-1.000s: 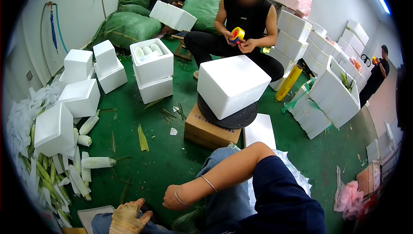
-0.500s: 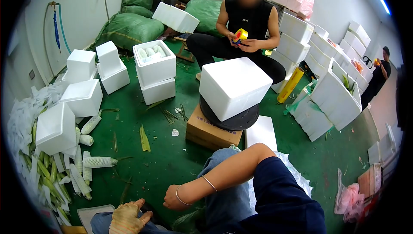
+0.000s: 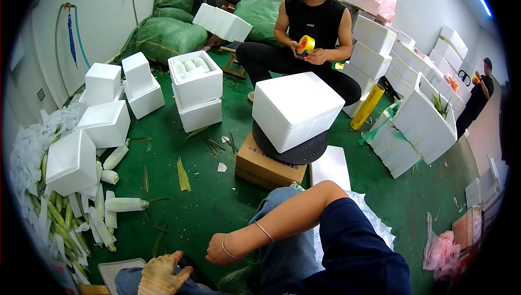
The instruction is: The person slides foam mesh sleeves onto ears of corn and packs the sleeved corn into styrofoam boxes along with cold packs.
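Note:
My left hand (image 3: 164, 274), in a pale worn glove, rests near my jeans at the bottom edge. Its thumb and fingers are spread, and it holds nothing visible. Bare but for a bracelet on the wrist, my right hand (image 3: 219, 249) hangs beside my knee, its fingers curled in with nothing seen in them. Beyond my knee a closed white foam box (image 3: 297, 110) sits on a black round turntable (image 3: 290, 151), which rests on a brown carton (image 3: 267, 164). Neither hand touches the box. A white foam lid (image 3: 329, 169) lies beside the carton.
Opposite sits a person (image 3: 312, 29) holding a yellow tape roll (image 3: 306, 45). Corn cobs in foam netting (image 3: 126, 204) and foam boxes (image 3: 70, 162) lie at the left. An open foam box (image 3: 195, 81) holds netted cobs. Stacked boxes (image 3: 418, 121) stand at the right, near another person (image 3: 477, 97).
The seated person's hands and tape roll have shifted slightly. My hands and the box stay in place; the whole view moves only a little.

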{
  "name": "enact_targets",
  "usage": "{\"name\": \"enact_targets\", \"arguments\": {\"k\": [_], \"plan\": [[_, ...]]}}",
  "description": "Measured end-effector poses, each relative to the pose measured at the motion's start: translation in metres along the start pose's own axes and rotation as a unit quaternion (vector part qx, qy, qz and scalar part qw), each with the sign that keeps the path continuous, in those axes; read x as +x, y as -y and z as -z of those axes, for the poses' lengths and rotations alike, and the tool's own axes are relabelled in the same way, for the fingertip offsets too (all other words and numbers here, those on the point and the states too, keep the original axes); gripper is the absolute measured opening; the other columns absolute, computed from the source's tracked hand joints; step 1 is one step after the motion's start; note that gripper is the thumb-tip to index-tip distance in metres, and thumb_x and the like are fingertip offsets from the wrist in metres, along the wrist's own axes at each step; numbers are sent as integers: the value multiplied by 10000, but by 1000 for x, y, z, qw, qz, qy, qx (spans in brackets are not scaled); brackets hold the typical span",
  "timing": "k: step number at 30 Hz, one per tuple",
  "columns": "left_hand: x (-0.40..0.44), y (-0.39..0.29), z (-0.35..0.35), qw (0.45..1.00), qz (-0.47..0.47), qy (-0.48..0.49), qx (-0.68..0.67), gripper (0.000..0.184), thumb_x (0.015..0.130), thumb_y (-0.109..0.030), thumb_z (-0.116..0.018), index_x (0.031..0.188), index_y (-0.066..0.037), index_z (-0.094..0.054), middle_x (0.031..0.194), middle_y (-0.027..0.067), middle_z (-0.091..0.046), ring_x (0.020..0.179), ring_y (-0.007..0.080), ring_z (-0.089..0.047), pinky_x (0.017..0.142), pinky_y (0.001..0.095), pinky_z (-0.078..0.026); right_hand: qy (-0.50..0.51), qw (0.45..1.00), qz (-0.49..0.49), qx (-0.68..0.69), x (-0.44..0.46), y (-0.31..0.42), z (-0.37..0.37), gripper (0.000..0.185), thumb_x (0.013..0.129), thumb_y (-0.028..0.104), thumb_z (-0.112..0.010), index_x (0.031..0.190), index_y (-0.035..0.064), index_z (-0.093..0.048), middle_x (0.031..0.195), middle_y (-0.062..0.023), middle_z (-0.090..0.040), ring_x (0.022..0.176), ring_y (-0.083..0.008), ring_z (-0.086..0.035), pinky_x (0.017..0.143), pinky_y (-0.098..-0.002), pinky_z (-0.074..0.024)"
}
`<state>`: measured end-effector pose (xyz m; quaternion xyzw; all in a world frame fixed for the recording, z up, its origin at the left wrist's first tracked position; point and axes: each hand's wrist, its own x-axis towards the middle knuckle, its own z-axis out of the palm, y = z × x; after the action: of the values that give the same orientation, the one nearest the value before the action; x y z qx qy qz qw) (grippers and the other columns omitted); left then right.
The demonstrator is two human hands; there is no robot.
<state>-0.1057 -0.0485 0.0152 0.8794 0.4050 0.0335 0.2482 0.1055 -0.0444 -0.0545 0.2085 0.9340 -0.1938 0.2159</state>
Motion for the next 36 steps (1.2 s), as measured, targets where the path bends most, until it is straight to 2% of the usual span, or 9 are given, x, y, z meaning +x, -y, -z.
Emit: {"name": "enact_targets", "arguments": {"k": [26,36], "plan": [[-3,-1,-1,1000,-9,-14,16,406,807,-284,-651,1108,-19,-591,969,173,-637,887,324,-612,756,386,-490,2,1000,10,-4,-3,0,3,292,773,178,-581,993,-13,-586,867,-158,-664,823,-305,-650,663,-384,-517],[-3,-2,-1,999,-17,-23,21,396,798,-272,-663,1086,-9,-598,948,177,-643,867,324,-618,747,379,-494,10,1000,8,8,1,1,1,293,751,173,-594,979,-10,-589,863,-155,-664,823,-309,-648,655,-391,-515]]}}
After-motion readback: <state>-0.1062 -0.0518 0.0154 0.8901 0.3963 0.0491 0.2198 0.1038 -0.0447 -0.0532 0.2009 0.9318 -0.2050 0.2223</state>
